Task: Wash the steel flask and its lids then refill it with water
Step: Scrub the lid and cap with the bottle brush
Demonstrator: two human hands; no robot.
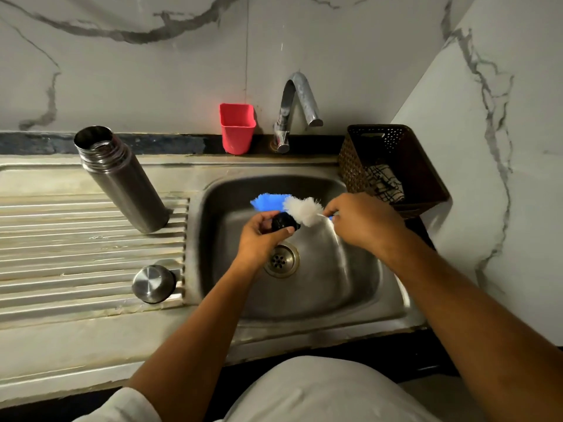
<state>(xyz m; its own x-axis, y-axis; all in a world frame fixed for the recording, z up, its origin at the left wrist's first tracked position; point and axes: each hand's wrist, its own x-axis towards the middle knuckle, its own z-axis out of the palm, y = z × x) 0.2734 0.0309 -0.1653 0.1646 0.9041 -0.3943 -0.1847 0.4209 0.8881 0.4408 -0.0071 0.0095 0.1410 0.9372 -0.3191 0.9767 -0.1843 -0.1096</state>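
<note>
Left hand gripping black lid over sink, lid mostly hidden in grip. Right hand pinching brush, handle mostly hidden, bristles blurring against lid. Flask standing open on drainboard, steel cap lying nearby.

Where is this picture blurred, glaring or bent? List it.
Head view: the bottle brush is smeared by motion blur; glare streaks the sink wall beside the right hand; wide-angle distortion makes the steel flask appear to lean; the left hand and black lid are fairly sharp.
</note>
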